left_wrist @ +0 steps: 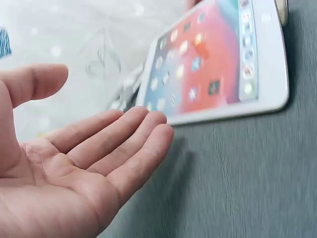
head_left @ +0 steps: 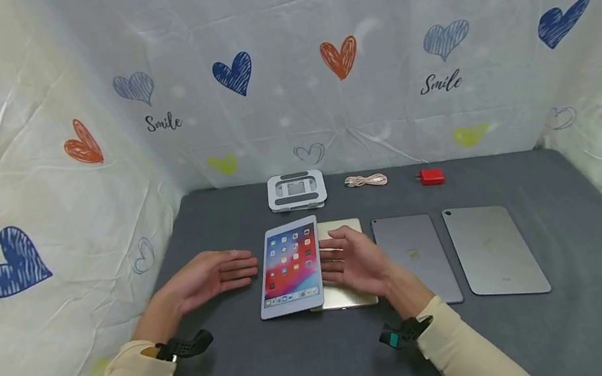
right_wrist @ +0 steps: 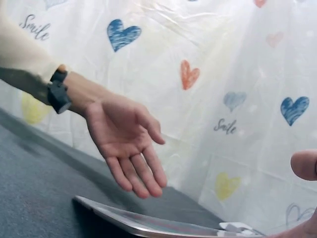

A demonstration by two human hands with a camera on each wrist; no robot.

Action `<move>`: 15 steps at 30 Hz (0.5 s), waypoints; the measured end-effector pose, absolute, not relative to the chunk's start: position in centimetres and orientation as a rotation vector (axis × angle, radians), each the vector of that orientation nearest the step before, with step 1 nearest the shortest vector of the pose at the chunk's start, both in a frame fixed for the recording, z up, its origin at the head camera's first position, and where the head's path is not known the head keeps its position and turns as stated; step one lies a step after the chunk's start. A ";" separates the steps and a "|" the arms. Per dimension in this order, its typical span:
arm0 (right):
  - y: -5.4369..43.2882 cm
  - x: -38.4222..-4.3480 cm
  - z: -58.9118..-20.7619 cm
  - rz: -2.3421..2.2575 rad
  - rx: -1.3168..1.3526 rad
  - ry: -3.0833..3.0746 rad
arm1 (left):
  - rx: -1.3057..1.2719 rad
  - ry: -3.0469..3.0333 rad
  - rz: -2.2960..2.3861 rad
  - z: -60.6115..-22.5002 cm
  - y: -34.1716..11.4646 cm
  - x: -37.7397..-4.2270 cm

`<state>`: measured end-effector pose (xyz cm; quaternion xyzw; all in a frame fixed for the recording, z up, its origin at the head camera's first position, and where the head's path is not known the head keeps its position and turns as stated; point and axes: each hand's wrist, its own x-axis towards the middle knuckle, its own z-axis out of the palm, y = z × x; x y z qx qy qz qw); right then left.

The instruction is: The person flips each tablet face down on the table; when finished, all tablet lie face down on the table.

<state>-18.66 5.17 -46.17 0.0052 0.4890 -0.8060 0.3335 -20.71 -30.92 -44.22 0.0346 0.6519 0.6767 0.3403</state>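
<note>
A white tablet (head_left: 289,267) with its screen lit and app icons showing lies face up, its right side overlapping a gold tablet (head_left: 350,297). My left hand (head_left: 210,276) is beside its left edge, fingers straight and palm turned up and inward. In the left wrist view those fingers point at the white tablet (left_wrist: 198,64), holding nothing. On the other side, my right hand (head_left: 359,262) is over the gold tablet, its extended fingertips right at the white tablet's right edge and its thumb raised. The right wrist view shows only part of the right thumb (right_wrist: 304,165).
Right of the hands lie a dark grey tablet (head_left: 418,268) and a silver tablet (head_left: 497,254), both back up. Along the back are a folded grey-white stand (head_left: 296,191), a coiled cable (head_left: 366,181) and a red charger plug (head_left: 431,176). Heart-printed cloth (head_left: 299,107) surrounds the table.
</note>
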 end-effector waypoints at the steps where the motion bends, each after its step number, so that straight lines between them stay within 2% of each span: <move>1: 5.6 -18.6 -46.1 -2.103 0.016 1.281 | 0.092 1.691 1.771 -43.9 -30.5 -20.7; 15: 8.3 -17.6 -43.6 -2.056 -0.002 1.552 | 0.227 1.546 1.819 -39.4 -22.8 -20.4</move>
